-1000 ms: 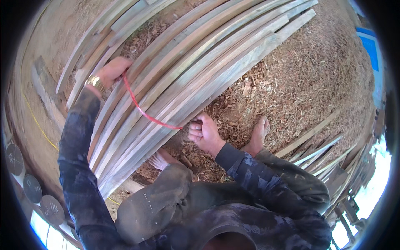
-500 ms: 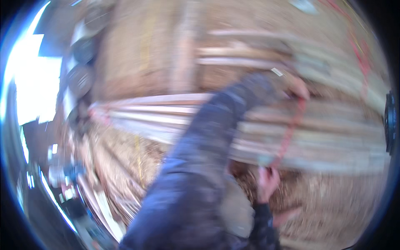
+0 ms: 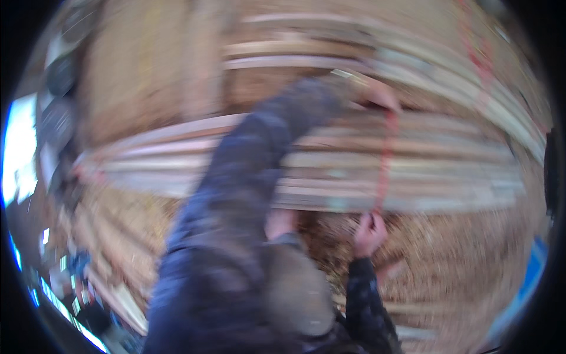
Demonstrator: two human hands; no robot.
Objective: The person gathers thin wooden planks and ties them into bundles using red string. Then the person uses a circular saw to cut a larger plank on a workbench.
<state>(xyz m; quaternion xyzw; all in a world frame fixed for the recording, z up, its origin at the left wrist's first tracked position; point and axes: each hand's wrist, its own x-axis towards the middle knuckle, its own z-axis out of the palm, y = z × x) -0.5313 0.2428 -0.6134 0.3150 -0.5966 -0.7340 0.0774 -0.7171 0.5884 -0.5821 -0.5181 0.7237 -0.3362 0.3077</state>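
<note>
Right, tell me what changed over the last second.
The view swung left, so the bundle of wooden slats now lies level across the picture. The left hand and right hand still hold the red cord over it.

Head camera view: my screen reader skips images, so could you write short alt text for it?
A motion-blurred view of a person's two hands holding a red cord stretched across a bundle of long wooden slats: the left hand at the far side, the right hand at the near edge. Sawdust-strewn ground lies below.
</note>
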